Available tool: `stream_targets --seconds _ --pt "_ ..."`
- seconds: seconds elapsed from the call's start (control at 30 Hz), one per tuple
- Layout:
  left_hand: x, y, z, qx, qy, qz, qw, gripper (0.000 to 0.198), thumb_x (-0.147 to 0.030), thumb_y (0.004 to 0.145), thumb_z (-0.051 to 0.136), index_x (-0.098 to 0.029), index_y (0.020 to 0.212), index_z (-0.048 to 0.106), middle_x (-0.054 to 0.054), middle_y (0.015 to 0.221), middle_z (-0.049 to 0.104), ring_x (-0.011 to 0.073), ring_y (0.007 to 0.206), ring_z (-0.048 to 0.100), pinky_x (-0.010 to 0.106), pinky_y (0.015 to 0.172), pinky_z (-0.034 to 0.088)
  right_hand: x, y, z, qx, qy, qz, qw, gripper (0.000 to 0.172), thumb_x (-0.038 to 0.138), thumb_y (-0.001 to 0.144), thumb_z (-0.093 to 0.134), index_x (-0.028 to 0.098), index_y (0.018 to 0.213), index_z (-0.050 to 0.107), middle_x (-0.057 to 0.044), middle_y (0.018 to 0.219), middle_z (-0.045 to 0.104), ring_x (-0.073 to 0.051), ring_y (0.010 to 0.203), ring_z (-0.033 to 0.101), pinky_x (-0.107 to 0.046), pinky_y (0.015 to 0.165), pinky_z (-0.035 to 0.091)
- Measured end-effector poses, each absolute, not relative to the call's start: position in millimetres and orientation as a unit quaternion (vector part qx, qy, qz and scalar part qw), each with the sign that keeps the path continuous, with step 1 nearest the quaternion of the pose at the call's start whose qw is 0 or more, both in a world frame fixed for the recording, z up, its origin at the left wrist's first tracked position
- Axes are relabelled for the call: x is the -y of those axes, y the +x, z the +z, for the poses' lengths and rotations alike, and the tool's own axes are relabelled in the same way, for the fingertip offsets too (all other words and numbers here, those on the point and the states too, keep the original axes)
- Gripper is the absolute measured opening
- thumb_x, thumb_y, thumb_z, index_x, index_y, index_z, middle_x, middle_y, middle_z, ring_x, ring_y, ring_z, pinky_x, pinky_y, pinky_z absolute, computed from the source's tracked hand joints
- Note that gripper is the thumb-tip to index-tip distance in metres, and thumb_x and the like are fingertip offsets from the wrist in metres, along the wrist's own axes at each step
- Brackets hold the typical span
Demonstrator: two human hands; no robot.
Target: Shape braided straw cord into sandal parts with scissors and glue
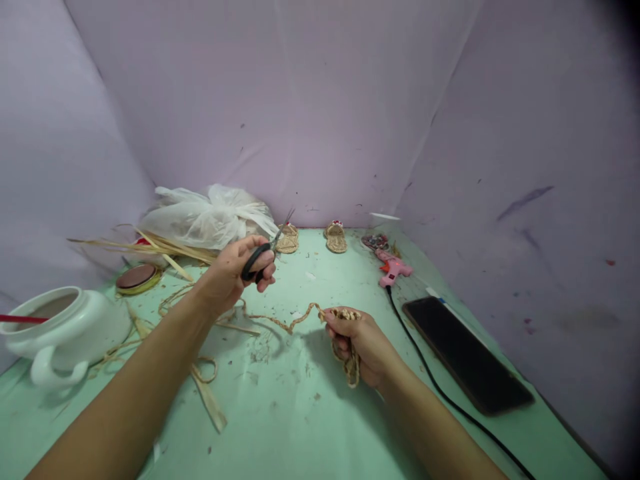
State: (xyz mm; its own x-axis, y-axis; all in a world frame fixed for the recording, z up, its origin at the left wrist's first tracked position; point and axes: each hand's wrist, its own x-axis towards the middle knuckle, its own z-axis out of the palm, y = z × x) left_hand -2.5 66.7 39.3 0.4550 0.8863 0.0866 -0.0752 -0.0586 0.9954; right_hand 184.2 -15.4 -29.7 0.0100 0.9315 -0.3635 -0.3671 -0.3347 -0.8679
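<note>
My left hand point(235, 270) is closed round the black handles of a pair of scissors point(267, 247), blades pointing up and to the right. My right hand point(363, 343) is closed on a small woven straw piece point(347, 333), held just above the green table. A braided straw cord point(287, 323) trails from that piece leftward across the table toward my left wrist. The two hands are a short way apart, the scissors higher and further back than the woven piece.
A white ceramic pot point(60, 330) stands at the left, with a round tin lid point(137, 277), straw strips point(150, 247) and a white plastic bag point(210, 217) behind. Two tiny straw sandals point(336, 238) sit at the back. A pink glue gun point(394, 270), its black cable and a dark phone point(465, 353) lie right.
</note>
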Motion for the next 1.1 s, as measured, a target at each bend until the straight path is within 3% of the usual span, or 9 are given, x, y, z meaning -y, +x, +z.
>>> stream_targets --seconds 0.1,0.3,0.43,0.57,0.7,0.83,0.97,1.1 --pt "-44 2 32 -0.429 0.63 0.335 0.554 0.048 -0.027 0.059 0.071 -0.018 0.1 0.048 -0.008 0.054 0.052 0.0089 0.044 0.049 0.023 0.051 0.041 17 182 -30 0.272 -0.498 0.659 0.494 0.026 0.031 0.054 0.07 0.017 0.056 0.049 0.008 0.041 0.046 -0.002 0.03 0.028 -0.017 0.031 0.02" --pt "-2 18 11 -0.486 0.669 0.348 0.442 0.032 -0.021 0.061 0.066 -0.019 0.089 0.05 -0.003 0.068 0.062 0.0117 0.063 0.056 0.021 0.056 0.043 21 174 -30 0.266 -0.491 0.692 0.457 0.025 0.034 0.059 0.067 0.017 0.053 0.049 0.007 0.037 0.044 -0.003 0.028 0.028 -0.017 0.03 0.02" --pt "-1 18 11 -0.517 0.605 0.357 0.49 0.03 -0.02 0.061 0.063 -0.019 0.087 0.047 -0.007 0.053 0.056 0.0088 0.046 0.049 0.018 0.044 0.036 24 173 -28 0.287 -0.491 0.69 0.448 0.025 0.035 0.061 0.068 0.015 0.056 0.054 0.007 0.037 0.045 -0.003 0.029 0.029 -0.017 0.03 0.021" --pt "-10 11 23 -0.541 0.542 0.345 0.542 0.036 -0.017 0.054 0.063 -0.017 0.087 0.047 -0.006 0.049 0.056 0.0089 0.039 0.047 0.019 0.041 0.035 26 172 -28 0.373 -0.519 0.592 0.49 0.026 0.034 0.062 0.071 0.014 0.078 0.064 0.01 0.039 0.042 -0.003 0.031 0.029 -0.017 0.032 0.022" --pt "-15 4 28 -0.517 0.529 0.356 0.571 0.039 -0.016 0.053 0.065 -0.017 0.088 0.047 -0.006 0.048 0.058 0.0093 0.04 0.049 0.02 0.042 0.037 26 174 -30 0.445 -0.538 0.545 0.464 0.027 0.039 0.064 0.069 0.013 0.07 0.065 0.009 0.04 0.038 -0.004 0.034 0.031 -0.019 0.034 0.025" --pt "-19 3 24 -0.512 0.521 0.349 0.587 0.038 -0.014 0.053 0.065 -0.016 0.087 0.048 -0.005 0.046 0.058 0.0086 0.038 0.048 0.018 0.041 0.035 29 174 -29 0.462 -0.498 0.596 0.427 0.03 0.042 0.063 0.07 0.014 0.059 0.061 0.009 0.037 0.036 -0.004 0.033 0.029 -0.019 0.034 0.023" --pt "-21 10 11 -0.511 0.51 0.325 0.611 0.036 -0.013 0.051 0.063 -0.016 0.084 0.049 -0.005 0.046 0.059 0.0088 0.036 0.048 0.018 0.038 0.034 35 171 -27 0.427 -0.429 0.689 0.399 0.029 0.041 0.063 0.071 0.013 0.064 0.064 0.006 0.039 0.046 -0.004 0.031 0.031 -0.018 0.032 0.022" --pt "-22 18 -6 -0.485 0.51 0.279 0.653 0.033 -0.01 0.049 0.058 -0.016 0.081 0.049 -0.005 0.044 0.057 0.0088 0.034 0.047 0.018 0.037 0.033 36 166 -29 0.334 -0.395 0.74 0.429 0.028 0.039 0.061 0.073 0.013 0.068 0.063 0.005 0.048 0.05 -0.001 0.029 0.027 -0.017 0.031 0.021"
